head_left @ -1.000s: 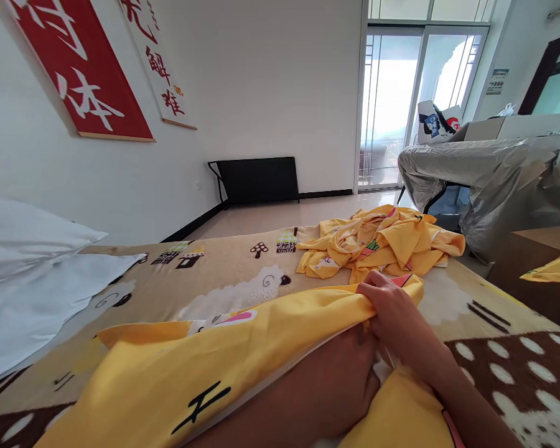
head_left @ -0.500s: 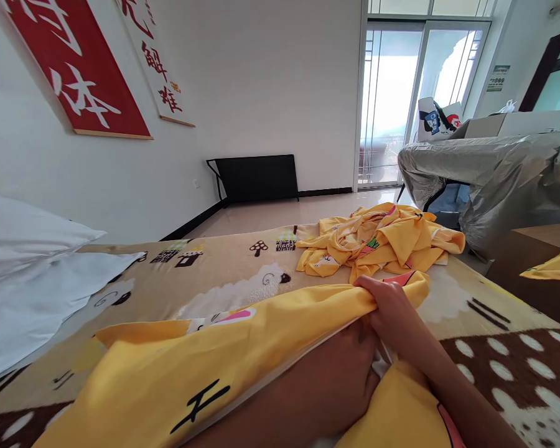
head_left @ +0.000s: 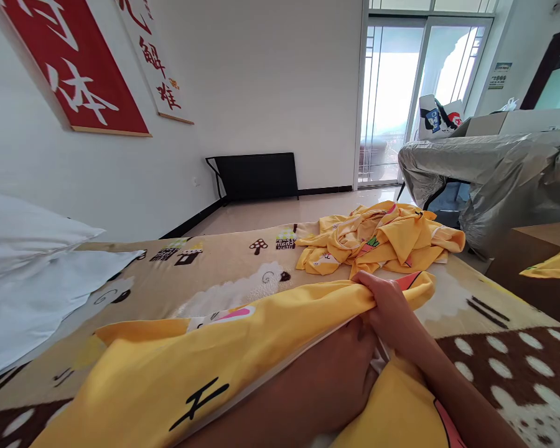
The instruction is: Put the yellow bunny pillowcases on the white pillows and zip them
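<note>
A yellow pillowcase, printed with black strokes and pink patches, stretches across the front of the bed, its white inner side showing along the edge. Under that edge my left hand reaches into the fold, its fingers curled closed on the cloth; the fingertips are partly hidden. My right hand is closed around the upper part of the pillowcase, just above and beside the left. A bit of white fabric shows between the two hands. More yellow cloth lies below them at the bottom edge.
A crumpled pile of yellow printed cloth lies at the bed's far side. White bedding is at left on the patterned blanket. A cardboard box and a silver-covered table stand at right; a black folded frame leans by the wall.
My right hand has shifted very slightly, and the end of the pillowcase beyond it reaches a little further right. Both hands keep their hold.
</note>
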The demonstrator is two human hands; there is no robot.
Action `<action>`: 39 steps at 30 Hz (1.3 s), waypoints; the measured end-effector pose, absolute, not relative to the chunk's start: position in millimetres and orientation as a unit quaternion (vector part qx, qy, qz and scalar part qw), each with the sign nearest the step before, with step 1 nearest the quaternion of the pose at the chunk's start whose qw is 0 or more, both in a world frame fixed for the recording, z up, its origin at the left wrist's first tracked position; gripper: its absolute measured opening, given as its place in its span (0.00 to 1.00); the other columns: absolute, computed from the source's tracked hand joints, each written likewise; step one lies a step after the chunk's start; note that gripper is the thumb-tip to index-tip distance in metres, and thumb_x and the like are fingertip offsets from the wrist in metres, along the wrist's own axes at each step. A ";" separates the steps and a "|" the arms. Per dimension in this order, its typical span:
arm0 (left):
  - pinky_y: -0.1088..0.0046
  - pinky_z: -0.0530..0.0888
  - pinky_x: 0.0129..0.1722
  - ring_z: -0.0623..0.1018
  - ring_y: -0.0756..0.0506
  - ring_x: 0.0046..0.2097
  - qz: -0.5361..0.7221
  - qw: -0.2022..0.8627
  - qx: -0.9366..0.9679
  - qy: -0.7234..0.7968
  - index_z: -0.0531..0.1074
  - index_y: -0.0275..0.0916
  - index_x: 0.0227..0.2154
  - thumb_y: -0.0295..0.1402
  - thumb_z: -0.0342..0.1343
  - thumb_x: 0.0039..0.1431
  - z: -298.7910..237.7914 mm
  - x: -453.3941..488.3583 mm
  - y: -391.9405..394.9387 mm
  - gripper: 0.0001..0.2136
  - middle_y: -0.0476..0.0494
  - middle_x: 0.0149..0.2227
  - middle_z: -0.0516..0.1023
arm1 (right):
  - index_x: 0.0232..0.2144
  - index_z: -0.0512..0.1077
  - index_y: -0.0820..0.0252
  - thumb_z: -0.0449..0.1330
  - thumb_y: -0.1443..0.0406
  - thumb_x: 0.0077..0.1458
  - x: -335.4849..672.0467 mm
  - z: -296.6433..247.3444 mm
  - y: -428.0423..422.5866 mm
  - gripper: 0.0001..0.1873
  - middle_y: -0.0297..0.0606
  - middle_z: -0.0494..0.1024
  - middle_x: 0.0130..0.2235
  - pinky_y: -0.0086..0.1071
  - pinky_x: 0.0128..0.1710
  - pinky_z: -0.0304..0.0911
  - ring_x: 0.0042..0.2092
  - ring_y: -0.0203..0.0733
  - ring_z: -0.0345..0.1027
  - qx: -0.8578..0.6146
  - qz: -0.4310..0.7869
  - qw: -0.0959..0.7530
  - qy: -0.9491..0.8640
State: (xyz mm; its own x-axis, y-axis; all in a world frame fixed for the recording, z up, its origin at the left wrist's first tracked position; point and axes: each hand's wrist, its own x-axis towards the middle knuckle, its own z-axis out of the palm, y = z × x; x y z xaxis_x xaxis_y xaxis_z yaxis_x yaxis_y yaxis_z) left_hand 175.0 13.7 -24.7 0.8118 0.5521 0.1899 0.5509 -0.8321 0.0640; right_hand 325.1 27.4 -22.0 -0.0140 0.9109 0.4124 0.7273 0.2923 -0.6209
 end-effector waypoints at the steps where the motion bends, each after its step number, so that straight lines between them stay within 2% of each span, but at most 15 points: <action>1: 0.53 0.56 0.62 0.63 0.36 0.59 0.096 0.008 0.950 0.297 0.61 0.38 0.55 0.36 0.45 0.61 -24.4 174.9 13.9 0.20 0.37 0.57 0.64 | 0.28 0.65 0.56 0.48 0.75 0.35 325.1 -22.2 27.8 0.14 0.29 0.72 0.25 0.26 0.28 0.47 0.26 0.36 0.57 -0.583 0.117 0.391 -0.703; 7: 0.51 0.57 0.61 0.63 0.35 0.59 0.092 0.017 0.948 0.303 0.61 0.38 0.55 0.35 0.47 0.59 -23.6 174.5 14.9 0.20 0.37 0.57 0.64 | 0.27 0.65 0.57 0.48 0.74 0.36 324.3 -20.5 27.8 0.14 0.31 0.71 0.24 0.27 0.27 0.47 0.26 0.37 0.57 -0.582 0.116 0.390 -0.704; 14: 0.53 0.59 0.60 0.64 0.34 0.58 0.121 0.002 0.949 0.292 0.55 0.37 0.59 0.37 0.47 0.59 -22.5 173.7 16.7 0.25 0.36 0.59 0.63 | 0.27 0.65 0.57 0.49 0.74 0.36 324.7 -20.0 27.6 0.13 0.31 0.71 0.23 0.27 0.28 0.47 0.26 0.37 0.57 -0.589 0.110 0.377 -0.706; 19: 0.50 0.57 0.60 0.63 0.32 0.59 0.119 -0.003 0.948 0.296 0.58 0.36 0.57 0.38 0.46 0.58 -24.4 174.1 17.7 0.24 0.35 0.59 0.62 | 0.27 0.65 0.57 0.49 0.75 0.35 324.1 -18.2 26.3 0.14 0.32 0.71 0.24 0.27 0.29 0.47 0.27 0.37 0.56 -0.598 0.105 0.369 -0.704; 25: 0.53 0.60 0.58 0.66 0.35 0.56 0.111 -0.001 0.951 0.288 0.60 0.35 0.56 0.38 0.45 0.60 -27.1 175.2 19.3 0.22 0.35 0.56 0.66 | 0.28 0.66 0.57 0.49 0.75 0.36 324.0 -18.4 25.7 0.14 0.32 0.71 0.24 0.27 0.29 0.47 0.27 0.37 0.56 -0.599 0.113 0.363 -0.705; 33: 0.55 0.60 0.59 0.65 0.37 0.57 0.119 -0.012 0.953 0.278 0.59 0.36 0.57 0.37 0.48 0.60 -27.5 175.7 19.5 0.22 0.35 0.57 0.65 | 0.27 0.66 0.58 0.49 0.75 0.36 323.7 -17.6 27.8 0.14 0.34 0.73 0.25 0.28 0.30 0.46 0.28 0.38 0.56 -0.605 0.108 0.348 -0.708; 36: 0.51 0.62 0.56 0.66 0.38 0.56 0.119 -0.019 0.956 0.268 0.61 0.38 0.55 0.38 0.50 0.62 -27.3 176.3 20.6 0.20 0.36 0.57 0.64 | 0.27 0.66 0.57 0.49 0.75 0.35 323.8 -18.0 28.2 0.15 0.33 0.73 0.25 0.28 0.30 0.46 0.28 0.38 0.56 -0.603 0.112 0.346 -0.710; 39: 0.53 0.66 0.53 0.68 0.40 0.54 0.110 -0.023 0.964 0.241 0.65 0.38 0.51 0.39 0.51 0.62 -26.6 177.0 22.8 0.17 0.38 0.55 0.66 | 0.27 0.67 0.57 0.49 0.75 0.35 323.8 -18.6 28.0 0.15 0.33 0.73 0.26 0.27 0.30 0.46 0.28 0.38 0.56 -0.604 0.115 0.345 -0.709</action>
